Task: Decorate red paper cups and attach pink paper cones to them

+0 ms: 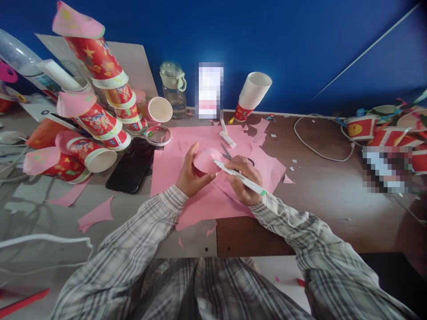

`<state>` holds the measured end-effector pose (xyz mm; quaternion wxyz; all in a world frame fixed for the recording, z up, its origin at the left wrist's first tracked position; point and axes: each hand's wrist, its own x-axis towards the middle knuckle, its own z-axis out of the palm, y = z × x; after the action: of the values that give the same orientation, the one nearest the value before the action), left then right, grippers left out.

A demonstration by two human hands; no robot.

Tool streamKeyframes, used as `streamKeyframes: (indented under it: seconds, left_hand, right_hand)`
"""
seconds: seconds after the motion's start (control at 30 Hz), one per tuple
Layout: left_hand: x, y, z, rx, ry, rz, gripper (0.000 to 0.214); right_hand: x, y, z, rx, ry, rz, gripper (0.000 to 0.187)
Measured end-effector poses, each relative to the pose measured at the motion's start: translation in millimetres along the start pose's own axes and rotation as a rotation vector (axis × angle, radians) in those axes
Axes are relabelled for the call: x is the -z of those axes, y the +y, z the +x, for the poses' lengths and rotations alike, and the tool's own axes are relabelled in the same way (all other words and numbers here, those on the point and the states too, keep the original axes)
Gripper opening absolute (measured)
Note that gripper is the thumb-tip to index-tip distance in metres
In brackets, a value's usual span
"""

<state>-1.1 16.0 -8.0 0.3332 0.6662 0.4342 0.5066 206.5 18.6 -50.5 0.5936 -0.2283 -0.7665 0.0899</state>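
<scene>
Cup (pixel 206 161) in red with a pink paper cap, held over the pink sheet (pixel 203 212); the cap faces up toward the camera, long axis seemingly near upright, though fingers hide much of the body. Left hand (pixel 190 180) grasps its side; right hand (pixel 243 192) pinches a white marker (pixel 245 180), green tip at the cap's edge. Nearer, the table (pixel 300 209) edge runs below the sheet. Black phone (pixel 130 169) and red cups (pixel 96 116) crowd the left; bare tabletop opens rightward. Scissors (pixel 226 151) lie just beyond, then a cup stack (pixel 252 94) by the blue wall (pixel 287 35).
</scene>
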Motion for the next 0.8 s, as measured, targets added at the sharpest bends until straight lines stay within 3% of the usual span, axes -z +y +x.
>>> streamKeyframes:
  seconds: [0.23, 0.53, 0.8]
  left_hand:
    - [1.4, 2.4, 0.7, -0.004, -0.01, 0.015, 0.079]
    - [0.6, 0.9, 0.5, -0.01, -0.012, 0.011, 0.077]
    - [-0.4, 5.1, 1.9, 0.003, -0.008, -0.03, 0.077]
  right_hand:
    - [-0.5, 0.7, -0.6, -0.004, -0.003, -0.041, 0.026]
    - [5.3, -2.3, -8.5, -0.158, -0.058, -0.082, 0.023]
    - [10.2, -7.1, -7.6, -0.181, -0.057, -0.097, 0.02]
